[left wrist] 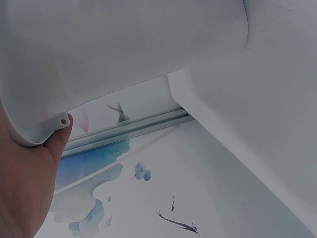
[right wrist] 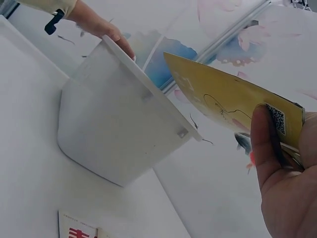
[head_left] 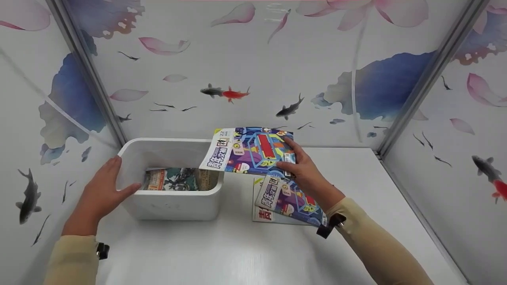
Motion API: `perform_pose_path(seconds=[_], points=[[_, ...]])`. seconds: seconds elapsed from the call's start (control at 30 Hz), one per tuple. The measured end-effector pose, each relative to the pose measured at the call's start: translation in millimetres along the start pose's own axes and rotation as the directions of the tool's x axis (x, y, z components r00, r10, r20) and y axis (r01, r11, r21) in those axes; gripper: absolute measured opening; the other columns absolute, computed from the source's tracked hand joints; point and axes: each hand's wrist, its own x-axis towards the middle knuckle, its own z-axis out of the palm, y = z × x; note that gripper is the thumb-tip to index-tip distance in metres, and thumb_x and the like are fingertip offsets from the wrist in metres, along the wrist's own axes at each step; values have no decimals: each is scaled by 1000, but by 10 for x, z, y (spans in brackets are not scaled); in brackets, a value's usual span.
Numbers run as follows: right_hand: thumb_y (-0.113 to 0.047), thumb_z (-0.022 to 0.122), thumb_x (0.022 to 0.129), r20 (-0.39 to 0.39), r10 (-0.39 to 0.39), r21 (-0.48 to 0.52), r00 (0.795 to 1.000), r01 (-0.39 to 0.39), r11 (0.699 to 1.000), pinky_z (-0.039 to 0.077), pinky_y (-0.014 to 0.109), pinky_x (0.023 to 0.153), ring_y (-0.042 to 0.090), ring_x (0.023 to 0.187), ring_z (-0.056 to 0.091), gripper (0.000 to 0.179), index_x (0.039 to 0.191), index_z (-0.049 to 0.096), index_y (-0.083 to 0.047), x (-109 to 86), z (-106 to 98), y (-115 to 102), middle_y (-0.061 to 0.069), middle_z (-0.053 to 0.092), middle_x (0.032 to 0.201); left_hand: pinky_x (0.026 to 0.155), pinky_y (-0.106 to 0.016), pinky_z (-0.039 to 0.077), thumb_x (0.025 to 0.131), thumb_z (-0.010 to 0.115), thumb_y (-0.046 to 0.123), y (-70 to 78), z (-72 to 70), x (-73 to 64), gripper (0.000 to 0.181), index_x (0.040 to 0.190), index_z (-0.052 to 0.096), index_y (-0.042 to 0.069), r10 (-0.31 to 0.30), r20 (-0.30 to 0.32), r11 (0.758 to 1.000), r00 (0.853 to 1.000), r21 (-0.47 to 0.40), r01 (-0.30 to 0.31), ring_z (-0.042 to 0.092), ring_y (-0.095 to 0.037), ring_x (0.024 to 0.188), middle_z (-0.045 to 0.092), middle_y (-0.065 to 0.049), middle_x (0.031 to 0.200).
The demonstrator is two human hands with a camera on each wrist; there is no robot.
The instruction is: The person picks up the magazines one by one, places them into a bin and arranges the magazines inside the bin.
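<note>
The right hand (head_left: 307, 166) pinches a colourful magazine (head_left: 253, 152) by its right edge, thumb on one face. It hangs level above the table, its left end over the right rim of a white plastic bin (head_left: 178, 208). The magazine's yellow back cover, with a QR code, faces the right wrist camera. At the bin's left front corner, the left hand (head_left: 103, 188) holds the rim; its finger shows beside a small holed tab (left wrist: 62, 121). Inside the bin lies a magazine with a dark green cover (head_left: 180, 179), partly hidden by the front wall.
Right of the bin, a similar colourful magazine (head_left: 291, 202) lies askew over a paler one with red lettering (head_left: 263, 215) on the white table (head_left: 190, 253). White panels printed with fish and petals (head_left: 253, 59) enclose the back and sides, joined by metal corner strips (head_left: 427, 79).
</note>
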Motion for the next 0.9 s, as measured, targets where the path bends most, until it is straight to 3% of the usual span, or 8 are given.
perform_pose_path(seconds=[0.2,0.6,0.9], points=[[-15,85,101,13,7,-27,1000,-6,1000,60,52,110,42,135,65,95,172,31,-49,49,100,2,15,39,165,119,-87,22,102,71,64,2,6,-4,113,176,13,0,-6,2,1000,1000,-3,6,19,-60,162,15,-32,180],[-8,83,101,51,-21,48,999,18,999,59,44,111,40,141,60,96,174,31,-44,155,316,38,14,33,169,118,-88,22,102,70,65,22,-7,-6,114,176,12,1,-15,8,1000,1000,-9,15,19,-61,161,15,-33,180],[-8,84,100,68,-13,68,998,9,998,59,44,112,39,140,61,94,171,35,-45,230,495,68,13,38,165,118,-88,21,101,70,67,4,16,0,115,177,11,4,-24,13,1000,1000,-13,24,19,-61,161,14,-31,180]])
